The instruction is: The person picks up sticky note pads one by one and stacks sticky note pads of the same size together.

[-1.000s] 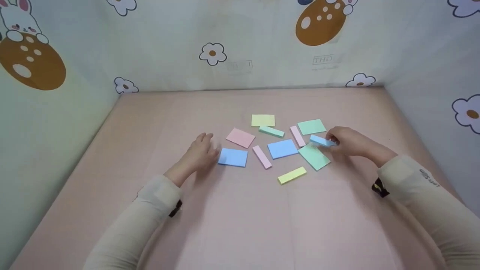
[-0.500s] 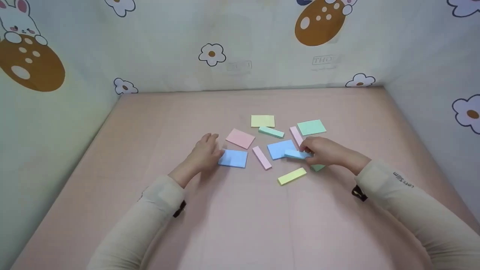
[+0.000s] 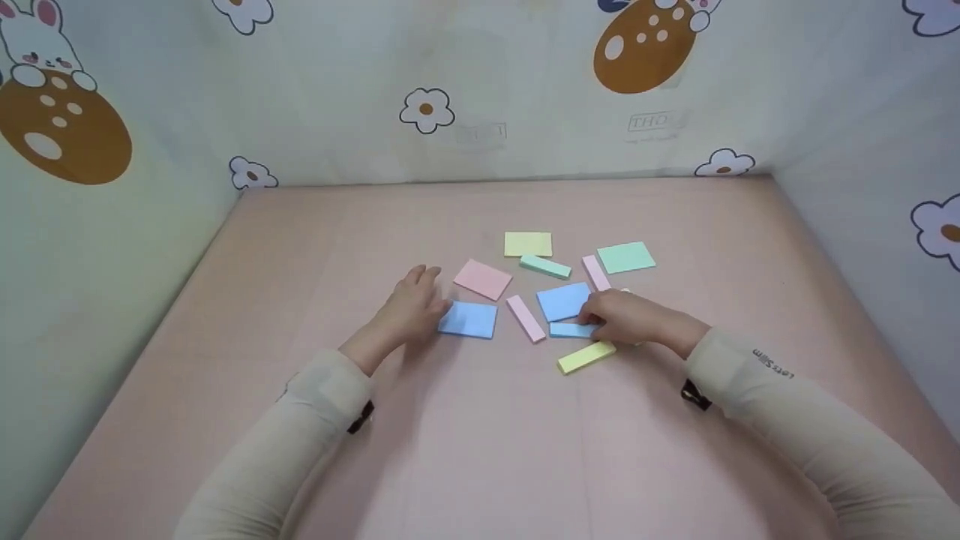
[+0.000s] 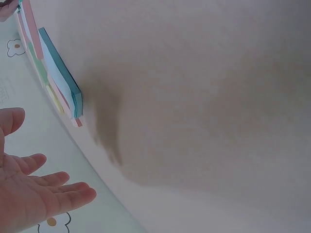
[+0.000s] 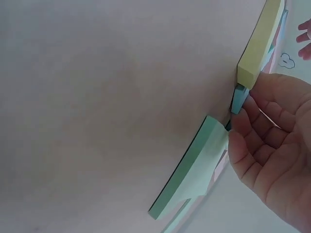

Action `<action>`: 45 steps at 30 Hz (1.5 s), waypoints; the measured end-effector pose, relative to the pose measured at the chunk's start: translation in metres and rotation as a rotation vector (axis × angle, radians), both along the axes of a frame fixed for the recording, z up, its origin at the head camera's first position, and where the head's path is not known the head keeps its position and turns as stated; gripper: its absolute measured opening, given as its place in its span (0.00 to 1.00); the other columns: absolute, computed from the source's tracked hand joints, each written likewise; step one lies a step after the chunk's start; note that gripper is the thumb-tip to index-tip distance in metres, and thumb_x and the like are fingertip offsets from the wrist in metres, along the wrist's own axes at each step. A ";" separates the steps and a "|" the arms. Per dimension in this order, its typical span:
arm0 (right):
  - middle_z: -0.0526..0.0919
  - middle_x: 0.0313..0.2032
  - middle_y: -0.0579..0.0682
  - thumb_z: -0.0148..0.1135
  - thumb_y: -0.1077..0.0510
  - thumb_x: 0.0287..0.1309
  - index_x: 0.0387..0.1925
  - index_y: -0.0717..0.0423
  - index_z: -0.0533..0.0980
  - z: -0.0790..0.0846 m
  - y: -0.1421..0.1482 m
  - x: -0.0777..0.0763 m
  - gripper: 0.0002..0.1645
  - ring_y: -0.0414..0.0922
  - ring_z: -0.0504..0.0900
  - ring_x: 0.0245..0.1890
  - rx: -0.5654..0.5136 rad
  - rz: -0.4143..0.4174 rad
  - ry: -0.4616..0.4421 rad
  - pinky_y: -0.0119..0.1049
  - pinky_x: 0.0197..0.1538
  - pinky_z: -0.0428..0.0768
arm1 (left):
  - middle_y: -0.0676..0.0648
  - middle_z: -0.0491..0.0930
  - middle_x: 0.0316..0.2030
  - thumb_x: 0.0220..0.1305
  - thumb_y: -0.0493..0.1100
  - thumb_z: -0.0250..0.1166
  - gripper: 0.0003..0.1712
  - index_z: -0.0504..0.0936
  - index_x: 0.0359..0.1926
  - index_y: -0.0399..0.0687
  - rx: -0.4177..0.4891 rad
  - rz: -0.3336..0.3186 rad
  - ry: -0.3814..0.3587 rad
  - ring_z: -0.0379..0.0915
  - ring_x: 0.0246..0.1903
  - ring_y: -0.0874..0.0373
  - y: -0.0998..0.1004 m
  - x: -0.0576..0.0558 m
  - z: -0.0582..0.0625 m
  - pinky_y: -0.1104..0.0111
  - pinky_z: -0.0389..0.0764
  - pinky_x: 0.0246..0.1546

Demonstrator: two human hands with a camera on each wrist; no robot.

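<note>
My right hand [image 3: 634,319] pinches a narrow blue sticky-note pad [image 3: 571,330], low at the near edge of a wide blue pad [image 3: 562,301]. In the right wrist view the end of the narrow blue pad [image 5: 238,99] shows by the curled fingers, between a yellow pad [image 5: 260,46] and a wide green pad [image 5: 187,170]. That green pad is mostly hidden under the hand in the head view. My left hand [image 3: 405,309] has its fingers spread and holds nothing. Its thumb is by the left edge of another wide blue pad [image 3: 469,320].
Around the hands lie a pink pad [image 3: 483,280], a wide yellow pad [image 3: 528,244], a narrow green pad [image 3: 545,267], a green pad [image 3: 627,258], a narrow yellow pad [image 3: 586,358] and two narrow pink pads. A patterned wall covering [image 3: 337,112] rises behind the pink tabletop [image 3: 480,465].
My right hand has carried the narrow blue pad left and toward me, from over the green pads to the near side of the wide blue pad. The left hand has shifted slightly right.
</note>
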State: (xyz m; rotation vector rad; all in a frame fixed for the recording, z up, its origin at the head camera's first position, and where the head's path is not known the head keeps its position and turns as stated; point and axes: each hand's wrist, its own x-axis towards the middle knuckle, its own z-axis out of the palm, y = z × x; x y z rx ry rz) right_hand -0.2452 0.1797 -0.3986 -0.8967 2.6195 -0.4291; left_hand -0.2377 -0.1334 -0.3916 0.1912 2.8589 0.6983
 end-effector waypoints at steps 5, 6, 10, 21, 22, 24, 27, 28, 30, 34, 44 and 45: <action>0.79 0.33 0.52 0.60 0.67 0.51 0.41 0.64 0.79 0.001 -0.003 -0.001 0.12 0.44 0.70 0.31 0.022 -0.032 -0.009 0.37 0.38 0.71 | 0.36 0.46 0.68 0.66 0.49 0.51 0.34 0.52 0.68 0.41 0.002 0.005 -0.001 0.44 0.67 0.40 0.001 -0.001 0.000 0.50 0.53 0.63; 0.79 0.33 0.52 0.60 0.67 0.51 0.41 0.64 0.79 0.001 -0.003 -0.001 0.13 0.44 0.70 0.31 0.021 -0.032 -0.013 0.37 0.38 0.71 | 0.36 0.46 0.68 0.66 0.49 0.51 0.34 0.52 0.68 0.41 0.004 0.004 -0.002 0.44 0.67 0.40 0.001 -0.001 0.000 0.50 0.53 0.63; 0.79 0.32 0.51 0.60 0.66 0.51 0.41 0.65 0.78 0.004 0.001 -0.003 0.13 0.43 0.70 0.31 -0.016 -0.008 -0.023 0.36 0.38 0.71 | 0.35 0.46 0.68 0.66 0.48 0.51 0.34 0.52 0.68 0.40 0.013 -0.015 0.004 0.45 0.66 0.39 -0.001 0.000 0.001 0.50 0.54 0.63; 0.78 0.30 0.50 0.59 0.68 0.51 0.37 0.63 0.80 0.017 0.015 0.010 0.10 0.41 0.70 0.30 -0.024 0.085 0.077 0.34 0.37 0.74 | 0.32 0.50 0.66 0.65 0.44 0.53 0.33 0.53 0.66 0.36 -0.062 -0.071 0.127 0.46 0.66 0.38 -0.002 0.003 0.003 0.51 0.51 0.64; 0.78 0.31 0.50 0.59 0.69 0.50 0.37 0.63 0.80 0.016 0.014 0.013 0.11 0.42 0.70 0.30 -0.010 0.109 0.090 0.34 0.37 0.74 | 0.32 0.50 0.66 0.65 0.44 0.53 0.33 0.53 0.66 0.36 -0.067 -0.076 0.137 0.46 0.66 0.38 -0.001 0.004 0.003 0.51 0.50 0.64; 0.77 0.31 0.50 0.57 0.71 0.48 0.38 0.62 0.79 0.012 0.012 0.019 0.13 0.42 0.70 0.31 0.014 0.145 0.109 0.35 0.38 0.74 | 0.32 0.51 0.66 0.65 0.44 0.54 0.34 0.54 0.66 0.36 -0.080 -0.087 0.150 0.45 0.66 0.37 0.000 0.005 0.004 0.50 0.50 0.64; 0.76 0.32 0.49 0.56 0.72 0.46 0.38 0.61 0.78 0.006 0.010 0.024 0.14 0.42 0.71 0.32 0.031 0.193 0.128 0.37 0.40 0.75 | 0.33 0.51 0.66 0.64 0.44 0.54 0.34 0.54 0.66 0.36 -0.098 -0.098 0.152 0.45 0.66 0.36 0.003 0.005 0.004 0.50 0.50 0.64; 0.75 0.33 0.49 0.56 0.72 0.46 0.38 0.61 0.78 0.004 0.010 0.025 0.15 0.42 0.71 0.32 0.037 0.196 0.128 0.37 0.40 0.75 | 0.33 0.50 0.67 0.64 0.45 0.54 0.34 0.54 0.66 0.37 -0.108 -0.101 0.151 0.45 0.66 0.36 0.003 0.005 0.004 0.50 0.50 0.64; 0.75 0.33 0.48 0.56 0.72 0.46 0.38 0.61 0.78 0.003 0.009 0.026 0.15 0.42 0.71 0.32 0.048 0.193 0.122 0.37 0.40 0.75 | 0.33 0.50 0.67 0.65 0.45 0.54 0.34 0.54 0.66 0.37 -0.122 -0.107 0.146 0.45 0.66 0.36 0.005 0.005 0.003 0.49 0.51 0.63; 0.75 0.32 0.48 0.56 0.70 0.48 0.38 0.60 0.78 0.001 0.008 0.027 0.14 0.41 0.70 0.31 0.065 0.178 0.118 0.35 0.38 0.74 | 0.34 0.50 0.67 0.65 0.46 0.54 0.34 0.54 0.67 0.38 -0.132 -0.101 0.124 0.44 0.66 0.37 0.004 0.006 0.002 0.50 0.50 0.64; 0.70 0.25 0.44 0.58 0.65 0.47 0.35 0.58 0.76 0.000 0.010 0.028 0.10 0.39 0.65 0.26 0.045 0.152 0.080 0.31 0.33 0.66 | 0.34 0.51 0.67 0.65 0.45 0.55 0.35 0.53 0.67 0.37 -0.119 -0.135 0.108 0.44 0.66 0.37 0.005 0.007 0.003 0.50 0.49 0.64; 0.70 0.26 0.43 0.58 0.64 0.47 0.35 0.57 0.76 0.000 0.011 0.028 0.10 0.39 0.65 0.27 0.044 0.153 0.087 0.31 0.33 0.66 | 0.35 0.51 0.67 0.65 0.45 0.55 0.35 0.53 0.67 0.37 -0.115 -0.138 0.107 0.44 0.66 0.37 0.005 0.008 0.003 0.51 0.49 0.64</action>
